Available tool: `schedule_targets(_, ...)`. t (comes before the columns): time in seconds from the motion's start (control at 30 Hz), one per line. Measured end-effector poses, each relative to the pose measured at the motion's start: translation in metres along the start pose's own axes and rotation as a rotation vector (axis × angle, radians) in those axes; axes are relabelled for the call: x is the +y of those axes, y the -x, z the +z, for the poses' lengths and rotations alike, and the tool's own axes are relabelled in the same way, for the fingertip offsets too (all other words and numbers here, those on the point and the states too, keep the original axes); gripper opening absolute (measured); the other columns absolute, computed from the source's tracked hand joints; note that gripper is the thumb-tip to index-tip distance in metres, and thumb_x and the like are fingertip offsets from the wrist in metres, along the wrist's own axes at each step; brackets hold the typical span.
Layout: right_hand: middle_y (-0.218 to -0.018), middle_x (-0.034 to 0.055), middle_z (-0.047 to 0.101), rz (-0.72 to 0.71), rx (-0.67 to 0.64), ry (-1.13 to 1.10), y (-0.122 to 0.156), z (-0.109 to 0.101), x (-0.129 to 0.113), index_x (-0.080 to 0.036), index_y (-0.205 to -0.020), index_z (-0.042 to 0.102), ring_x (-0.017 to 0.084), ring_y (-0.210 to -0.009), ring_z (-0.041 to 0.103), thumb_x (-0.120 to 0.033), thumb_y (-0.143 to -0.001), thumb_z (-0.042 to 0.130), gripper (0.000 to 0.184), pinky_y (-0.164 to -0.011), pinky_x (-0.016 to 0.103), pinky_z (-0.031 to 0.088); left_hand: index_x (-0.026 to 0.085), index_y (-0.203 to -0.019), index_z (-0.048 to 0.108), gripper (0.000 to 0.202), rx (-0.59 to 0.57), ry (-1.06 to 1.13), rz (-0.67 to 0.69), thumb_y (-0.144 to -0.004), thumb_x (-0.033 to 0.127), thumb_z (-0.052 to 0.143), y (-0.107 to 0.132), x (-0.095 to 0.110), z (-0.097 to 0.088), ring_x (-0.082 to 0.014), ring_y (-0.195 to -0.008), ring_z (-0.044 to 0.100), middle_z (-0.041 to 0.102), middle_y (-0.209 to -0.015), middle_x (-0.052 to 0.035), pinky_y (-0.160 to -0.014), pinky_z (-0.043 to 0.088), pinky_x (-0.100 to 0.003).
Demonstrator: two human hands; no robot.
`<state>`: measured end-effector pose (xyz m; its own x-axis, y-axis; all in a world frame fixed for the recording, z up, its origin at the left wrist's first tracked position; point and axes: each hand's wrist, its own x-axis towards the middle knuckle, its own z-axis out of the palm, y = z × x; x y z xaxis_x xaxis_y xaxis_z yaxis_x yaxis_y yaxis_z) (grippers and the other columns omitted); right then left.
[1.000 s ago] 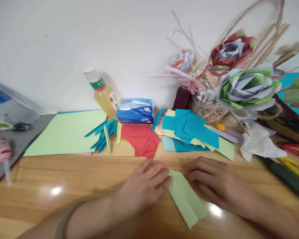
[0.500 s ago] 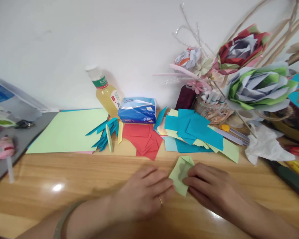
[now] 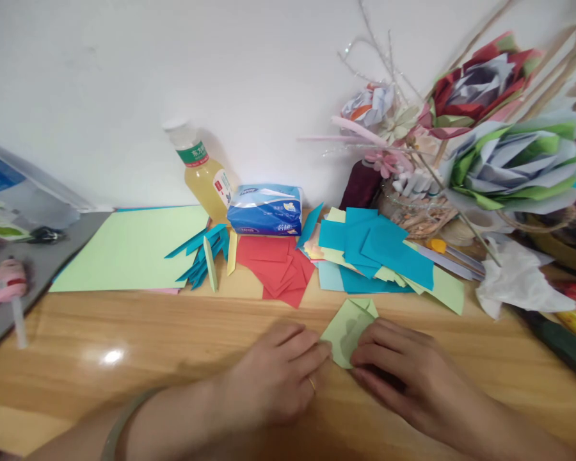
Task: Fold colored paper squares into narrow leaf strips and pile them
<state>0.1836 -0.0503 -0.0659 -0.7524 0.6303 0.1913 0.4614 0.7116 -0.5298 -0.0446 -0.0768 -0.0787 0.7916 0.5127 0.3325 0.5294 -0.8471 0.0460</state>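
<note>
Paper point(image 3: 346, 328), pale green and folded to a small pointed shape, sits on the wooden worktop point(image 3: 125, 358) between the two hands, just this side of the coloured stacks. Its upper flap looks slightly raised off the wood.

Left hand point(image 3: 278, 374) lies palm down, fingers close together, fingertips point(image 3: 324, 349) touching the paper's left edge. Its thumb is out of sight, so I cannot tell whether this grip is clamped on the paper or only pressing against it. A ring point(image 3: 312, 384) shows on one finger and a bangle point(image 3: 120, 422) on the wrist.

Right hand point(image 3: 398, 374) meets the paper from the other side. Its fingers are curled together over the lower right corner, covering it. Whether that grip pinches the paper or just holds it down is hidden by the fingers themselves.

Behind the paper lie red squares point(image 3: 278, 269) and, to their right, blue squares point(image 3: 374, 246) mixed with pale green ones. A tissue pack point(image 3: 266, 211) and a bottle point(image 3: 199, 173) stand against the wall. A large green sheet point(image 3: 134, 250) lies far left, well apart from the hands, with blue strips point(image 3: 201, 256) at its right edge. Paper flowers point(image 3: 509, 153) fill the right, above a crumpled tissue point(image 3: 518, 282).
</note>
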Motion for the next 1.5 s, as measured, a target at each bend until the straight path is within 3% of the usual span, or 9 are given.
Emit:
schedule_targets(0.33, -0.068, 0.001, 0.054, 0.187, 0.103, -0.066, -0.005, 0.009, -0.007, -0.02, -0.071, 0.052, 0.014, -0.063, 0.052, -0.015, -0.086, 0.046, 0.017, -0.055, 0.026, 0.04, 0.017, -0.08, 0.062, 0.026, -0.126, -0.015, -0.013, -0.09, 0.011, 0.039, -0.002, 0.008, -0.004, -0.017, -0.09, 0.053, 0.062, -0.103, -0.0033, -0.081, 0.043, -0.03)
schedule_targets(0.7, -0.068, 0.0005, 0.053, 0.176, 0.107, -0.019, -0.006, 0.01, -0.005, -0.02, -0.071, 0.048, 0.014, -0.062, 0.052, -0.014, -0.086, 0.046, 0.016, -0.053, 0.025, 0.038, 0.016, -0.09, 0.061, 0.026, -0.166, -0.02, -0.006, -0.092, 0.014, 0.035, -0.005, 0.007, -0.007, -0.0167, -0.084, 0.055, 0.064, -0.1, -0.0044, -0.07, 0.044, -0.026)
schedule_targets(0.93, -0.067, 0.0004, 0.053, 0.162, 0.109, 0.031, -0.005, 0.011, -0.004, -0.02, -0.071, 0.048, 0.014, -0.061, 0.051, -0.013, -0.085, 0.047, 0.016, -0.052, 0.024, 0.037, 0.013, -0.099, 0.058, 0.024, -0.127, -0.032, 0.01, -0.092, 0.013, 0.036, -0.005, 0.007, -0.006, -0.0165, -0.082, 0.055, 0.063, -0.097, -0.0049, -0.067, 0.044, -0.027)
schedule_targets(1.13, -0.067, 0.0005, 0.052, 0.173, 0.088, 0.081, -0.005, 0.012, -0.003, -0.02, -0.07, 0.047, 0.014, -0.061, 0.052, -0.014, -0.084, 0.048, 0.015, -0.052, 0.024, 0.037, 0.013, -0.109, 0.055, 0.022, -0.221, -0.051, -0.021, -0.093, 0.018, 0.041, -0.006, 0.01, -0.003, -0.0166, -0.084, 0.052, 0.06, -0.101, -0.0052, -0.064, 0.042, -0.027)
schedule_targets(1.5, -0.068, -0.0005, 0.052, 0.176, 0.092, 0.086, -0.001, 0.014, 0.0, -0.022, -0.075, 0.042, 0.013, -0.059, 0.051, -0.016, -0.086, 0.042, 0.013, -0.05, 0.023, 0.039, 0.012, -0.113, 0.053, 0.024, -0.257, -0.019, -0.017, -0.092, 0.017, 0.042, -0.007, 0.009, -0.007, -0.0181, -0.088, 0.052, 0.059, -0.105, -0.0045, -0.067, 0.043, -0.028)
